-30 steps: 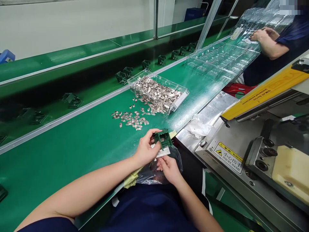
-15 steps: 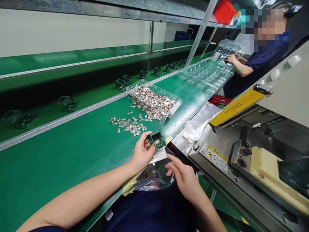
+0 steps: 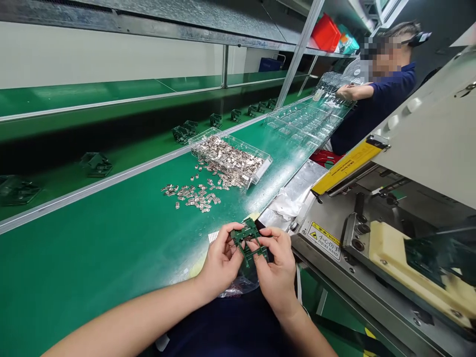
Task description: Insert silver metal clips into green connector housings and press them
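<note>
A dark green plastic frame with an open middle is held between both hands above the bench's near edge. My left hand grips its left side, thumb in front. My right hand closes on its right side, with thumb and fingers at the opening; any small part between them is hidden. Beyond the hands, small metal clips lie loose on the green bench. They spill from a clear plastic tray heaped with the same clips. Left of the frame, a strip of small pale pieces partly shows.
Right of me stands a machine with a warning label and a yellow bar. Several green frames sit on the conveyor behind the bench. Further off, a co-worker handles things by clear blister trays.
My right hand has come up to the green frame and now grips its right side. The frame has turned and sits slightly lower. The camera view has shifted.
</note>
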A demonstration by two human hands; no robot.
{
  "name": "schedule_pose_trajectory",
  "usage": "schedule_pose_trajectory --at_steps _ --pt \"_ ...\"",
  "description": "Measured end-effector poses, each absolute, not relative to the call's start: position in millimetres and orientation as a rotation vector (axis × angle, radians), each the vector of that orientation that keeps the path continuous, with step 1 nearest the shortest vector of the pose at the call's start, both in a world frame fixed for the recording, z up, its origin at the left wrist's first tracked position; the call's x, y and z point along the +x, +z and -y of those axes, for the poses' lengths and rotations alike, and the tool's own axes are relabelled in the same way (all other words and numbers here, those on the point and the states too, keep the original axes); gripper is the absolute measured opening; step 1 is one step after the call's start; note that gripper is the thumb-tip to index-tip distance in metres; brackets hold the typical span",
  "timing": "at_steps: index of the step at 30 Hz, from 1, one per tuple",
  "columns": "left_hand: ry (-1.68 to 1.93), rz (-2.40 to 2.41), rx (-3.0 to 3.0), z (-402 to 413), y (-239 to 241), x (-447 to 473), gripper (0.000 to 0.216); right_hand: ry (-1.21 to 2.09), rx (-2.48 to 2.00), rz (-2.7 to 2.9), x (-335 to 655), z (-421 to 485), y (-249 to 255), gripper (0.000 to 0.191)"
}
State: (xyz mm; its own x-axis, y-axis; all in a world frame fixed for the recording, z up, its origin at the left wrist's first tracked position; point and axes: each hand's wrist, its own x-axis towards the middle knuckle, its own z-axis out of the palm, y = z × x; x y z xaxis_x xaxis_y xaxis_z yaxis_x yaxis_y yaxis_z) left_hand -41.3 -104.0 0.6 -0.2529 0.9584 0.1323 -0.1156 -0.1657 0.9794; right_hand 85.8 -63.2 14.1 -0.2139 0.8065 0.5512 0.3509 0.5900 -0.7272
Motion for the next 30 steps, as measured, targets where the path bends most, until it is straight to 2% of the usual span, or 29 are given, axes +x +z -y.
schedule_pose_trajectory --at_steps 4,8,11,13,15,17,19,22,25,28,30 --pt "1.542 -1.214 1.150 109 -5 -39 0.029 0.634 -0.983 1.763 82 67 12 0.007" --pt "1.550 -1.264 1.161 112 -7 -36 0.029 1.053 -0.954 1.535 78 67 9 0.010" --pt "1.516 -1.246 1.164 109 0 -34 0.029 1.363 -0.866 1.364 86 62 8 0.020" --pt "1.461 -1.226 1.185 105 8 -32 0.029 1.423 -0.824 1.449 101 57 11 0.032" --pt "1.368 -1.215 1.260 100 15 -27 0.029 1.317 -0.813 1.655 126 54 18 0.058" --pt "1.234 -1.188 1.410 93 24 -20 0.029 1.114 -0.799 1.869 158 55 29 0.074" --pt "1.064 -1.087 1.591 80 36 -8 0.031 0.929 -0.776 2.000 194 60 43 0.072" --pt "0.822 -0.781 1.763 47 63 23 0.048 0.730 -0.850 1.942 251 77 62 0.064" --pt "0.837 -0.606 1.919 5 93 76 0.067 0.369 -1.039 1.506 308 92 73 0.061" --pt "0.921 -0.673 2.078 -30 113 143 0.083 -0.074 -1.124 1.034 356 94 82 0.060" --pt "0.828 -0.761 2.088 -46 119 179 0.085 -0.118 -1.199 0.956 377 87 87 0.059"
